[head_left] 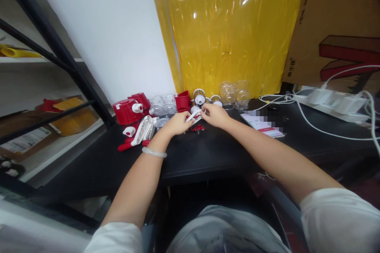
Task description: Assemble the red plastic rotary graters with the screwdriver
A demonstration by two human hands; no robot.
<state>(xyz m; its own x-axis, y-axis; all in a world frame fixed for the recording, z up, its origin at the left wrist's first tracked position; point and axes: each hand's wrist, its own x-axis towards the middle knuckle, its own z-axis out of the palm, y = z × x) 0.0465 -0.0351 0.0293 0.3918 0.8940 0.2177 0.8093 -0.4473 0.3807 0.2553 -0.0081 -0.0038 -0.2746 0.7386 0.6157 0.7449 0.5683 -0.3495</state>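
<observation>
My left hand (179,123) is closed, its thumb and fingers pinching a slim white plastic piece (194,116) over the back of the black table. My right hand (216,115) is also closed at the other end of this white piece, fingertips around it; the exact grip is partly hidden. Just below them lie several small red parts (198,128). Behind the hands stand metal-and-white drums (199,97) and a red plastic housing (182,101). White handle pieces (145,129) rest to the left of my left hand.
Larger red housings (127,112) and clear plastic cups (169,108) stand at back left; more clear cups (242,98) are behind my right hand. A phone (263,124) lies at right, near a power strip (335,106) with white cables. A black shelf frame (63,57) rises at left.
</observation>
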